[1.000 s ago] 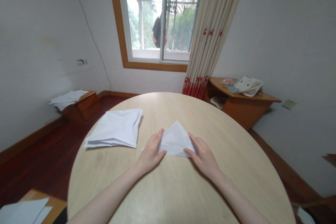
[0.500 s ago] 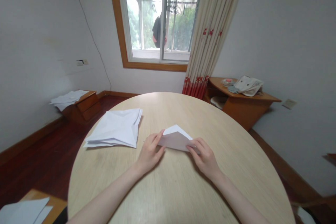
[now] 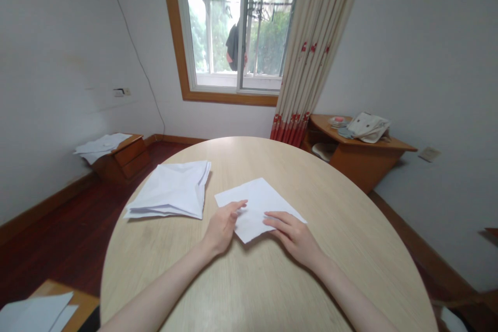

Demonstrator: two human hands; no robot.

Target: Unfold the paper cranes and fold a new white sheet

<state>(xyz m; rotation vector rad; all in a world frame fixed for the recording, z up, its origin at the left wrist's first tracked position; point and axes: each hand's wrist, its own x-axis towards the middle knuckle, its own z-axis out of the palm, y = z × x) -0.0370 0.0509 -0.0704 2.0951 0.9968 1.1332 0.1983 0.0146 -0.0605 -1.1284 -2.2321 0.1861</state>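
A white square sheet of paper [image 3: 260, 202] lies unfolded like a diamond on the round wooden table [image 3: 268, 290]. My left hand [image 3: 222, 225] rests at its near left edge, fingers stretched out and touching the paper. My right hand [image 3: 293, 236] lies flat on the sheet's near right part, fingers extended toward the left. Neither hand grips anything.
A stack of folded white papers [image 3: 171, 190] sits on the table to the left. A low wooden cabinet [image 3: 122, 155] with papers stands by the left wall, a corner shelf [image 3: 350, 150] with a bag at the right. More paper [image 3: 35, 314] lies at bottom left.
The paper was a folded triangle a second ago; both hands lifted the flap toward me, and now the sheet lies open and flat under my fingers.
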